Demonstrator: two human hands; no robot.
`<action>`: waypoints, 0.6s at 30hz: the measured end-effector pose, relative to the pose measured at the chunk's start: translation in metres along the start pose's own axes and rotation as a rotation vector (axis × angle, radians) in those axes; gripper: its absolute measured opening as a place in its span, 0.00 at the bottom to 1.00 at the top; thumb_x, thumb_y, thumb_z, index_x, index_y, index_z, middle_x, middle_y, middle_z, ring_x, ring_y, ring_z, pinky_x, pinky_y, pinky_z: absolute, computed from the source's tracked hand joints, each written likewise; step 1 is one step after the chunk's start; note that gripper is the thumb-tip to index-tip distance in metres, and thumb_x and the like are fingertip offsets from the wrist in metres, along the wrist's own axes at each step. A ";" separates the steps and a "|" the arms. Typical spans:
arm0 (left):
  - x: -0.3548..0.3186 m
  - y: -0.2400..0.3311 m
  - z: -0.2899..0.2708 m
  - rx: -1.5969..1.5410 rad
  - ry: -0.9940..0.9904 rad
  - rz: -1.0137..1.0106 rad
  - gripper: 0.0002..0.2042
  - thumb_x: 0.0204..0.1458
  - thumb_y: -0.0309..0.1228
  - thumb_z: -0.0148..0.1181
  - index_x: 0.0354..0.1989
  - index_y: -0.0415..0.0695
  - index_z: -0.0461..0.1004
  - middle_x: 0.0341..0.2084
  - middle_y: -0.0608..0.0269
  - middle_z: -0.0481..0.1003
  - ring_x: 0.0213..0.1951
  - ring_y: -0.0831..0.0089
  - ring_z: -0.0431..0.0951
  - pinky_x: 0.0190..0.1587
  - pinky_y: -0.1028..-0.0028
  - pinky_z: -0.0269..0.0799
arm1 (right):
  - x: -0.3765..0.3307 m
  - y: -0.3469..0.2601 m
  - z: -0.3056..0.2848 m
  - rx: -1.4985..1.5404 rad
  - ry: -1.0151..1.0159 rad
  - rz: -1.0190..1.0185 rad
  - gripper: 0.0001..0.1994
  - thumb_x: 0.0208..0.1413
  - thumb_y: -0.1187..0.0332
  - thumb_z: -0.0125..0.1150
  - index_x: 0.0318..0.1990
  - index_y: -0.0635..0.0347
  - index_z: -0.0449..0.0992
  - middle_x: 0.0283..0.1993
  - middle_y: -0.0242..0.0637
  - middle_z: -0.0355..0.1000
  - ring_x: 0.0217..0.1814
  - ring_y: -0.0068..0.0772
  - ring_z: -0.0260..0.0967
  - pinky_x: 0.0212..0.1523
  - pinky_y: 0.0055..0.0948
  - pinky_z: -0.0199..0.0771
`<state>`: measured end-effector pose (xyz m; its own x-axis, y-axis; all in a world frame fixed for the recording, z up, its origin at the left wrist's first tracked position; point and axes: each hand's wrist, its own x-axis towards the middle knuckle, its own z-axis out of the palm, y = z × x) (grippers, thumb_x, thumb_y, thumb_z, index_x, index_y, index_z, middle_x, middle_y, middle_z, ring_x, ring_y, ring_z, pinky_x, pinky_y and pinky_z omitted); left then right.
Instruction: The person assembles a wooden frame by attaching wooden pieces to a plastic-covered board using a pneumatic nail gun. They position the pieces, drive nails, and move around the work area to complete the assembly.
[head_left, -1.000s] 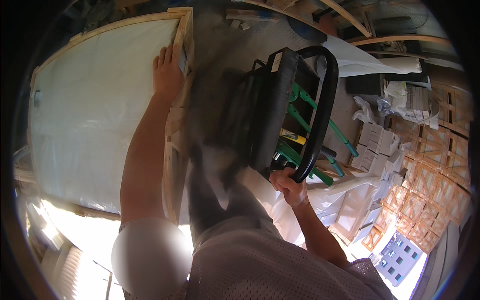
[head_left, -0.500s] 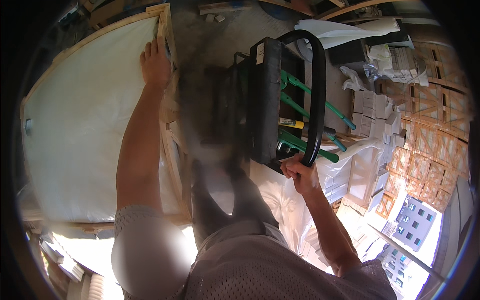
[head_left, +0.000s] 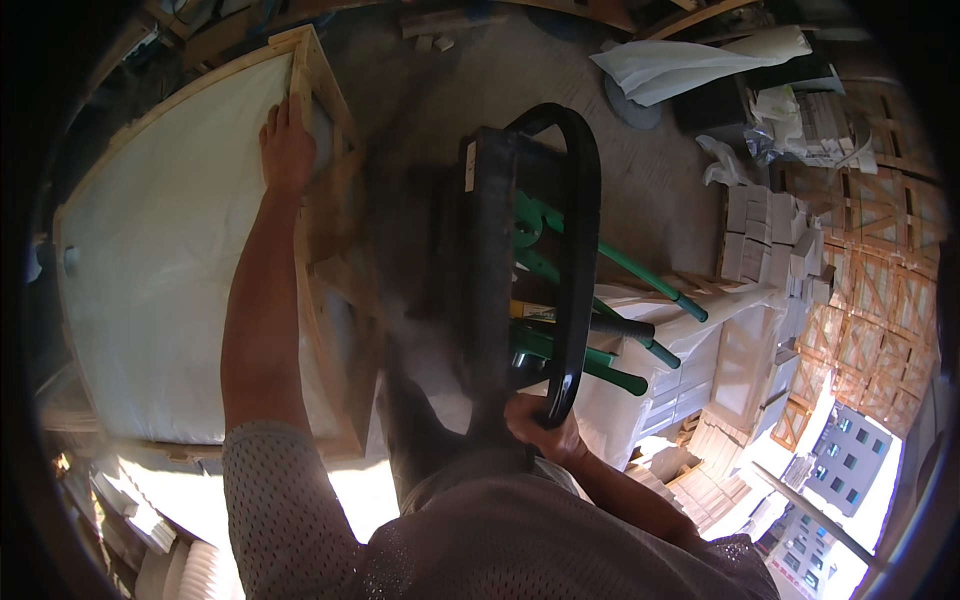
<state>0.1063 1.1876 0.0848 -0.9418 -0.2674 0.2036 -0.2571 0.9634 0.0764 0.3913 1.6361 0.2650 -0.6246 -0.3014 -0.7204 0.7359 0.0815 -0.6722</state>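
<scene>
My left hand (head_left: 286,150) lies flat on the white sheet (head_left: 170,290) stretched in a large wooden frame (head_left: 330,270), right by the frame's upper corner. My right hand (head_left: 540,428) is closed around the looped black handle (head_left: 582,260) of a black tool carrier (head_left: 490,270). Green-handled tools (head_left: 590,300) stick out of the carrier to the right. The carrier hangs between my body and the frame, above a grey concrete floor (head_left: 420,110).
Stacks of pale blocks (head_left: 775,245) and wooden lattice crates (head_left: 880,300) stand at the right. White wrapped panels (head_left: 690,370) lie under the tools. A crumpled white sheet (head_left: 700,60) lies at the top right. Buildings (head_left: 850,470) show far below at the lower right.
The view has swung so the frame and carrier sit more upright. My left hand stays on the frame's corner and my right hand stays on the black handle.
</scene>
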 end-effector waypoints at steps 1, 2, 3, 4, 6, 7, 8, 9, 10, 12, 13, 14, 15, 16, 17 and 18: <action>-0.001 -0.002 0.002 0.009 0.000 0.006 0.30 0.57 0.27 0.47 0.70 0.47 0.51 0.66 0.56 0.59 0.69 0.57 0.55 0.69 0.57 0.50 | 0.001 0.003 0.001 -0.023 -0.014 -0.069 0.05 0.50 0.73 0.68 0.32 0.60 0.77 0.30 0.32 0.74 0.30 0.23 0.71 0.32 0.23 0.70; -0.002 -0.002 0.004 0.032 0.017 0.028 0.29 0.57 0.27 0.46 0.70 0.47 0.51 0.67 0.56 0.59 0.69 0.57 0.55 0.69 0.57 0.50 | 0.003 0.005 0.002 -0.043 -0.020 -0.138 0.04 0.50 0.72 0.67 0.31 0.60 0.76 0.29 0.32 0.73 0.29 0.22 0.70 0.31 0.23 0.69; -0.004 -0.002 0.006 0.008 0.014 0.030 0.30 0.57 0.27 0.47 0.70 0.46 0.51 0.66 0.55 0.59 0.69 0.56 0.55 0.69 0.57 0.50 | 0.003 0.008 0.003 -0.061 -0.021 -0.206 0.04 0.51 0.71 0.66 0.30 0.60 0.76 0.28 0.32 0.73 0.28 0.22 0.69 0.30 0.24 0.69; -0.003 -0.002 0.005 0.001 0.035 0.039 0.30 0.57 0.28 0.48 0.70 0.45 0.52 0.66 0.55 0.59 0.68 0.56 0.55 0.69 0.57 0.50 | 0.004 0.009 0.004 -0.061 -0.003 -0.191 0.05 0.51 0.70 0.65 0.29 0.60 0.76 0.26 0.32 0.72 0.27 0.22 0.68 0.29 0.24 0.68; -0.006 0.002 -0.002 0.001 0.075 0.029 0.30 0.57 0.30 0.50 0.69 0.44 0.52 0.66 0.53 0.59 0.68 0.56 0.55 0.68 0.56 0.51 | 0.005 0.010 0.003 -0.079 0.025 -0.169 0.06 0.52 0.69 0.63 0.28 0.61 0.75 0.24 0.32 0.70 0.25 0.22 0.66 0.27 0.24 0.66; -0.011 0.006 -0.010 0.010 0.089 0.011 0.29 0.57 0.31 0.51 0.68 0.44 0.53 0.66 0.52 0.59 0.68 0.56 0.55 0.68 0.56 0.51 | 0.005 0.010 0.004 0.001 0.013 -0.182 0.07 0.51 0.70 0.62 0.25 0.61 0.74 0.21 0.31 0.68 0.23 0.21 0.63 0.25 0.24 0.62; -0.015 0.013 -0.022 0.042 0.092 -0.013 0.29 0.57 0.32 0.53 0.68 0.43 0.54 0.66 0.52 0.59 0.68 0.56 0.55 0.68 0.55 0.51 | 0.006 0.010 0.005 0.056 0.004 -0.182 0.07 0.51 0.72 0.62 0.25 0.63 0.73 0.20 0.31 0.67 0.21 0.21 0.62 0.23 0.24 0.59; -0.020 0.025 -0.037 -0.067 0.192 0.003 0.27 0.57 0.34 0.53 0.66 0.43 0.57 0.64 0.50 0.60 0.67 0.55 0.57 0.67 0.55 0.53 | 0.006 0.009 0.007 0.097 0.022 -0.185 0.07 0.51 0.73 0.62 0.24 0.63 0.72 0.19 0.31 0.66 0.20 0.21 0.61 0.22 0.24 0.58; -0.032 0.039 -0.053 -0.152 0.262 0.012 0.26 0.58 0.35 0.54 0.64 0.42 0.60 0.63 0.49 0.62 0.66 0.54 0.59 0.66 0.56 0.54 | 0.006 0.009 0.010 0.135 0.041 -0.186 0.07 0.51 0.74 0.62 0.24 0.63 0.71 0.19 0.32 0.65 0.20 0.22 0.60 0.21 0.24 0.57; -0.077 0.075 -0.090 -0.414 0.247 0.096 0.18 0.60 0.38 0.53 0.55 0.42 0.70 0.54 0.46 0.71 0.56 0.52 0.71 0.57 0.58 0.66 | 0.006 0.008 0.017 0.154 0.063 -0.248 0.09 0.49 0.81 0.51 0.20 0.60 0.65 0.15 0.31 0.58 0.16 0.21 0.52 0.17 0.24 0.47; -0.118 0.096 -0.112 -0.760 0.148 0.161 0.15 0.62 0.38 0.52 0.49 0.41 0.74 0.46 0.47 0.75 0.47 0.53 0.77 0.47 0.62 0.73 | 0.005 0.007 0.020 0.153 0.105 -0.229 0.09 0.49 0.80 0.53 0.20 0.59 0.65 0.14 0.31 0.57 0.16 0.22 0.52 0.18 0.24 0.48; -0.168 0.120 -0.136 -1.122 -0.022 0.202 0.14 0.63 0.37 0.51 0.48 0.41 0.75 0.44 0.48 0.77 0.44 0.55 0.79 0.44 0.64 0.74 | 0.004 0.005 0.023 0.162 0.120 -0.234 0.09 0.49 0.80 0.53 0.20 0.59 0.65 0.14 0.31 0.58 0.16 0.22 0.52 0.18 0.23 0.48; -0.215 0.144 -0.161 -1.394 -0.272 0.148 0.14 0.64 0.36 0.51 0.47 0.39 0.76 0.43 0.47 0.77 0.46 0.54 0.78 0.48 0.66 0.73 | 0.004 0.003 0.025 0.161 0.129 -0.249 0.09 0.49 0.80 0.54 0.20 0.59 0.65 0.14 0.31 0.58 0.16 0.22 0.52 0.18 0.23 0.48; -0.254 0.163 -0.184 -1.447 -0.377 0.190 0.16 0.65 0.37 0.48 0.51 0.38 0.73 0.44 0.48 0.77 0.48 0.57 0.78 0.50 0.68 0.72 | 0.004 0.000 0.027 0.141 0.147 -0.252 0.09 0.49 0.79 0.54 0.19 0.59 0.65 0.14 0.31 0.58 0.16 0.22 0.53 0.18 0.23 0.48; -0.281 0.181 -0.201 -1.608 -0.511 0.210 0.22 0.68 0.43 0.43 0.55 0.36 0.71 0.47 0.55 0.77 0.52 0.67 0.75 0.57 0.70 0.67 | 0.003 -0.003 0.027 0.130 0.129 -0.239 0.07 0.47 0.76 0.55 0.20 0.60 0.67 0.15 0.32 0.60 0.16 0.24 0.56 0.19 0.24 0.53; -0.307 0.197 -0.214 -1.698 -0.767 -0.041 0.22 0.68 0.44 0.40 0.58 0.38 0.69 0.43 0.58 0.77 0.47 0.72 0.75 0.53 0.74 0.68 | 0.002 -0.006 0.026 0.107 0.106 -0.263 0.05 0.47 0.75 0.55 0.21 0.61 0.68 0.16 0.32 0.61 0.16 0.24 0.57 0.19 0.25 0.55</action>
<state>0.3909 1.4556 0.2464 -0.9453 0.2450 -0.2152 -0.2704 -0.2199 0.9373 0.3925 1.6103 0.2724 -0.8171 -0.1980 -0.5414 0.5650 -0.0884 -0.8204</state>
